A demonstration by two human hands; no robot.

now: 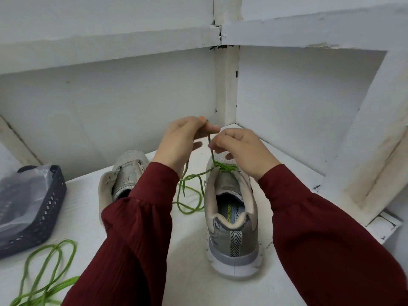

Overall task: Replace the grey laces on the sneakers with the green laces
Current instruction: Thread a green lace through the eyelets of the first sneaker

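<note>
Two grey sneakers stand heel toward me on a white surface. The right sneaker has a green lace threaded across its upper eyelets, with a loose length curling on the surface between the shoes. My left hand pinches one strand of that lace above the shoe. My right hand pinches the same strand just below, over the shoe's tongue. The left sneaker sits partly behind my left sleeve and shows no lace. A second green lace lies loose at the lower left.
A dark perforated basket holding a clear plastic bag stands at the left edge. White walls close in behind and to the right, meeting in a corner just past the shoes. A white ledge juts out at the right.
</note>
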